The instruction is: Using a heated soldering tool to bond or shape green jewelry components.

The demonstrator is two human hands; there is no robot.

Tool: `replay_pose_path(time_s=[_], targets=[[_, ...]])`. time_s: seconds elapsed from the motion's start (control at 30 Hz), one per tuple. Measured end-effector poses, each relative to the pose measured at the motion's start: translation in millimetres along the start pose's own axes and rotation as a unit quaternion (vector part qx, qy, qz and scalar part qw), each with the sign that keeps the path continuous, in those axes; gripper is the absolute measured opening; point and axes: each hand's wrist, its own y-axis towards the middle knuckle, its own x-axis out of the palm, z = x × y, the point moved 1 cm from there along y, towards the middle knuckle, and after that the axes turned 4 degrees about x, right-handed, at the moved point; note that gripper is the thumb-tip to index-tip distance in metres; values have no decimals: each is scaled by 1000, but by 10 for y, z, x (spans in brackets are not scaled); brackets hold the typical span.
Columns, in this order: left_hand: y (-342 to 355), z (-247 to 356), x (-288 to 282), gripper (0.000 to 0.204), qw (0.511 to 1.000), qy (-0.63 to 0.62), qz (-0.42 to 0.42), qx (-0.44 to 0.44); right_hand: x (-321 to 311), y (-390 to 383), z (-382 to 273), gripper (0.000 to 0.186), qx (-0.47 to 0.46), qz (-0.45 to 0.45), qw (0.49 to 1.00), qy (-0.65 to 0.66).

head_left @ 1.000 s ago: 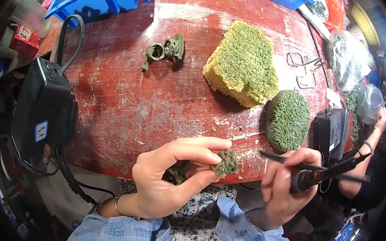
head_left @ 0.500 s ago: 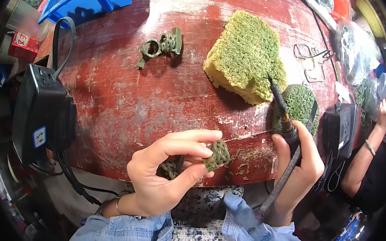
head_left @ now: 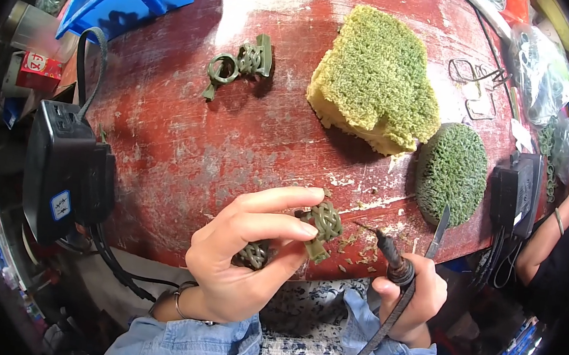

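Note:
My left hand is closed around dark green lattice pieces, one between fingertips and thumb, another partly showing inside the fingers. Low at the right, my right hand grips a dark pen-like hot tool with a thin tip pointing toward the piece, together with a long flat blade. A yellow-green sponge block and an oval green pad lie on the worn red table. More green ring and lattice pieces lie toward the back.
A blue bin sits at back left, a black power box with cables at left, a black adapter at right. Bent wires and plastic bags are at back right. A co-worker's forearm is at the far right.
My right hand has pulled the tool down from over the sponge and pad to near the held piece, its tip turned leftward. The co-worker's arm shifted slightly.

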Motion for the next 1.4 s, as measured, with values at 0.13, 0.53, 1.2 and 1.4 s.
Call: replay_pose_path(time_s=[0.13,0.53,1.2,1.4], targets=[[1,-14,-3,26,998,45,-13,46,0,-10,18,45,-22,-12,1000,-6],[-18,-18,-17,21,999,-12,17,-27,7,-7,19,45,-53,-35,998,16],[-7,-59,-62,20,999,10,-43,-8,22,14,-26,44,-46,-40,998,-7],[-14,-9,-19,19,999,-21,-15,-29,-7,-9,-38,44,-21,-31,999,28]])
